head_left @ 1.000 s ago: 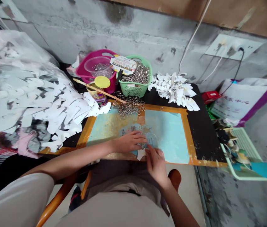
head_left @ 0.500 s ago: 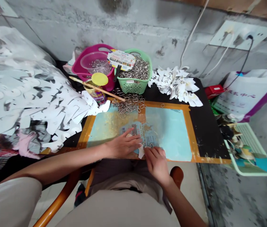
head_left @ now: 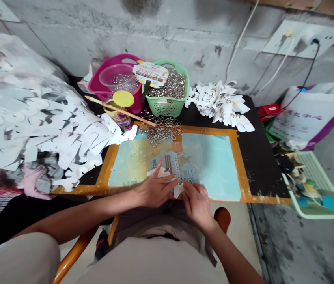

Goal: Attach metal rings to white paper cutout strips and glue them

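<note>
My right hand (head_left: 198, 202) is closed, its fingertips pinching the edge of a small white cut piece (head_left: 178, 190) at the table's front edge. A metal ring (head_left: 180, 181) shows at the top of that piece, and another ring (head_left: 189, 181) is just beyond my right fingertips. My left hand (head_left: 155, 190) lies with its fingers stretched toward the same piece, the fingertips close to it. Partly under the left fingers is a second white cut piece (head_left: 161, 172) with a ring on it. Both lie on a printed sheet (head_left: 169, 159) on the light blue board (head_left: 218, 169).
Loose metal rings (head_left: 163, 130) lie behind the board. A stick rests across an open can (head_left: 116, 114). A pink basket (head_left: 96, 81) and a green basket (head_left: 167, 107) of rings stand behind. White pieces fill a bag (head_left: 36, 118) at left and form a pile (head_left: 218, 102) at right.
My left hand has shifted slightly toward me, uncovering more of the white piece with a ring under its fingers. My right hand stays at the small white piece.
</note>
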Demonstrator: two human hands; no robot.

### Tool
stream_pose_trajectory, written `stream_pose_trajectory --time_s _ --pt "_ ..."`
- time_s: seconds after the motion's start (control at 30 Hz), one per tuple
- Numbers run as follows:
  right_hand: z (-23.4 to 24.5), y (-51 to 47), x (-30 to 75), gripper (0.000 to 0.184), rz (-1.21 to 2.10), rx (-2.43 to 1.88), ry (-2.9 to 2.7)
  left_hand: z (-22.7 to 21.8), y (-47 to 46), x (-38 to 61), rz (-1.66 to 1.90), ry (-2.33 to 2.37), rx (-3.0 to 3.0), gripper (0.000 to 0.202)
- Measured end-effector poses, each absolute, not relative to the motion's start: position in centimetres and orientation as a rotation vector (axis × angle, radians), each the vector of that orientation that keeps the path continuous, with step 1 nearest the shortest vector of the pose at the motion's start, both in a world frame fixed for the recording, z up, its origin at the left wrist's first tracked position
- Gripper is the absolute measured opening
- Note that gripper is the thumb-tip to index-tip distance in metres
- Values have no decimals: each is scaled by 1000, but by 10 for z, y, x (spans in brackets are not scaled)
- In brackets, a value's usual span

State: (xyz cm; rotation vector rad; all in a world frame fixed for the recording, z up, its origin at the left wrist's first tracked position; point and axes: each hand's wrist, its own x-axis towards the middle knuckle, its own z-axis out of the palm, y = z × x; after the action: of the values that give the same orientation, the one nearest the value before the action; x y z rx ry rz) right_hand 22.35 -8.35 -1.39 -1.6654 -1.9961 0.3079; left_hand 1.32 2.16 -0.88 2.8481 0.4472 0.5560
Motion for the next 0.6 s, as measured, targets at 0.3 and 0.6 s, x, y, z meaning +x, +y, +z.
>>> stream_pose_trajectory --time_s 0.3,0.6 --pt "-12 -83 225 20 259 -1628 -2175 -15 25 13 456 379 2883 36" --pt "9 -74 251 22 672 -1636 -1363 -10 17 17 460 428 2868 33"
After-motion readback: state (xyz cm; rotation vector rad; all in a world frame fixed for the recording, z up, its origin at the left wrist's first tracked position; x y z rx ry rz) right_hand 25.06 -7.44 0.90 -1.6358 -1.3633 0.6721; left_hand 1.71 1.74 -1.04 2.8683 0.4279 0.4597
